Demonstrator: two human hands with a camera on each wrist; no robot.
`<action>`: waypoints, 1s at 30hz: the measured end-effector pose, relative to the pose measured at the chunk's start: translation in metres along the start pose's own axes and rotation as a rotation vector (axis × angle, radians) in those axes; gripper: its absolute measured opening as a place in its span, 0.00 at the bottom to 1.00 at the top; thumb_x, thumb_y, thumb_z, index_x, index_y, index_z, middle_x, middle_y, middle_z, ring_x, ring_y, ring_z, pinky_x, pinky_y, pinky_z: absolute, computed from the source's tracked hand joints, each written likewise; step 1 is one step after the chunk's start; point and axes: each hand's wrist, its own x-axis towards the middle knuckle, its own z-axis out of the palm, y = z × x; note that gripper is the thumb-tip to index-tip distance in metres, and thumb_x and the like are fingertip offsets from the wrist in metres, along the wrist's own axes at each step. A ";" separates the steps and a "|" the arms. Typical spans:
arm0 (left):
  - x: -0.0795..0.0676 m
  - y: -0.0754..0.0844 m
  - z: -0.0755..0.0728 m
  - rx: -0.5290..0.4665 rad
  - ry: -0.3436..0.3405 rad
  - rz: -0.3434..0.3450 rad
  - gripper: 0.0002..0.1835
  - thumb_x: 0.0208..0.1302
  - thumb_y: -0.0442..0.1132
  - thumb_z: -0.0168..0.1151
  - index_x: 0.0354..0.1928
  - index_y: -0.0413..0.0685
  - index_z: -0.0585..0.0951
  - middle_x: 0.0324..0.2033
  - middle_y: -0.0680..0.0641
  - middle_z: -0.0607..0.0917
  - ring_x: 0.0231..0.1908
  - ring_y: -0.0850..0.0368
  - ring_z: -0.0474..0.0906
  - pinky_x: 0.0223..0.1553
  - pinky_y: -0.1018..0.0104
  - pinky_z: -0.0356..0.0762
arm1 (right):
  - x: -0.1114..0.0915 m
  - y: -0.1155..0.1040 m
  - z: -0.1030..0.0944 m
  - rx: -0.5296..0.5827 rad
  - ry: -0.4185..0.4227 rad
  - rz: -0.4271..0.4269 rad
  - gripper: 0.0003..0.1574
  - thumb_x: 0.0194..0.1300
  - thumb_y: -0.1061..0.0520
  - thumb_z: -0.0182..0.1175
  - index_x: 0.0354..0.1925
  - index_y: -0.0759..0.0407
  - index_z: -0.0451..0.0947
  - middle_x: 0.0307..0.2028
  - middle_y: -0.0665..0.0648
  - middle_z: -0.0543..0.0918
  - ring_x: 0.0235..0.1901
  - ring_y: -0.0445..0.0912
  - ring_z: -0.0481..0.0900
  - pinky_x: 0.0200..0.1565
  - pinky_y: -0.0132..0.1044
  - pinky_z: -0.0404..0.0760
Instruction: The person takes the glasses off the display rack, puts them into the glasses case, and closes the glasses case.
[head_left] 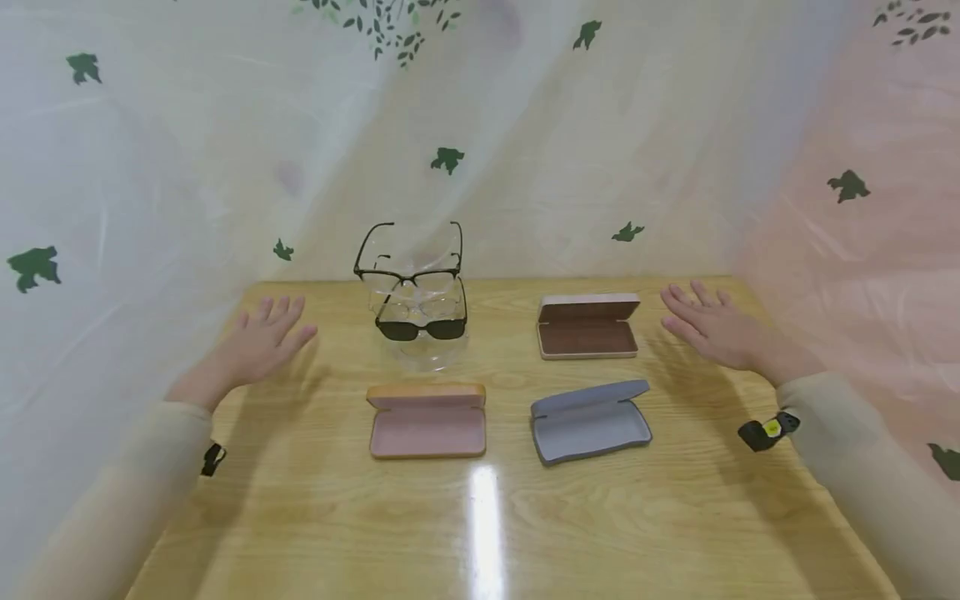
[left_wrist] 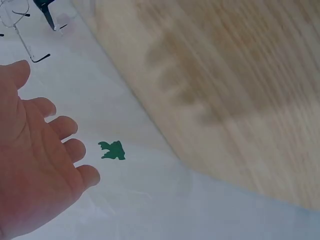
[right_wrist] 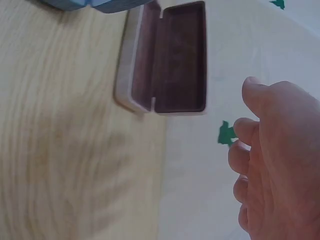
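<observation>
Hovering above the table (head_left: 600,533), the left hand (head_left: 266,337) and right hand (head_left: 708,327) hold nothing, fingers loosely extended. Nearer the left, black glasses (head_left: 407,278) and sunglasses (head_left: 401,331) seem to rest on a clear stand (head_left: 429,361); pinching frames should spare lenses. An orange case (head_left: 427,433), blue case (head_left: 592,429) and pale case (head_left: 588,338) have lids raised.

no readable text or numbers

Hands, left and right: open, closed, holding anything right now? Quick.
Left hand: open, holding nothing, left of the glasses.
Right hand: open, holding nothing, nearest the brown-lined case.
</observation>
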 end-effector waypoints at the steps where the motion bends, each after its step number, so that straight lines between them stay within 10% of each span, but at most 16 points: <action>1: 0.000 0.000 -0.004 -0.002 -0.010 0.000 0.44 0.81 0.63 0.30 0.79 0.34 0.38 0.75 0.25 0.37 0.73 0.26 0.24 0.67 0.25 0.20 | -0.001 -0.001 -0.003 -0.003 0.002 0.001 0.44 0.82 0.37 0.36 0.80 0.63 0.43 0.78 0.68 0.45 0.76 0.67 0.30 0.72 0.69 0.28; 12: 0.010 0.008 -0.035 -0.074 -0.076 0.027 0.43 0.81 0.61 0.34 0.79 0.33 0.39 0.76 0.25 0.41 0.72 0.21 0.29 0.65 0.20 0.28 | 0.016 -0.029 -0.031 0.119 0.008 -0.070 0.47 0.80 0.37 0.45 0.81 0.58 0.41 0.80 0.63 0.43 0.77 0.64 0.37 0.74 0.67 0.41; 19: 0.020 0.022 -0.057 -0.281 -0.088 0.027 0.45 0.79 0.65 0.33 0.80 0.42 0.35 0.78 0.32 0.38 0.75 0.27 0.36 0.70 0.26 0.39 | 0.051 -0.077 -0.050 0.611 -0.045 -0.221 0.47 0.79 0.48 0.54 0.82 0.52 0.38 0.79 0.55 0.51 0.77 0.54 0.52 0.74 0.56 0.57; 30: 0.027 0.055 -0.059 -0.713 0.053 0.000 0.42 0.79 0.64 0.38 0.80 0.41 0.48 0.73 0.33 0.62 0.71 0.36 0.63 0.70 0.41 0.63 | 0.109 -0.161 -0.045 1.121 -0.072 -0.177 0.44 0.75 0.52 0.60 0.80 0.50 0.51 0.72 0.58 0.69 0.66 0.58 0.73 0.61 0.48 0.79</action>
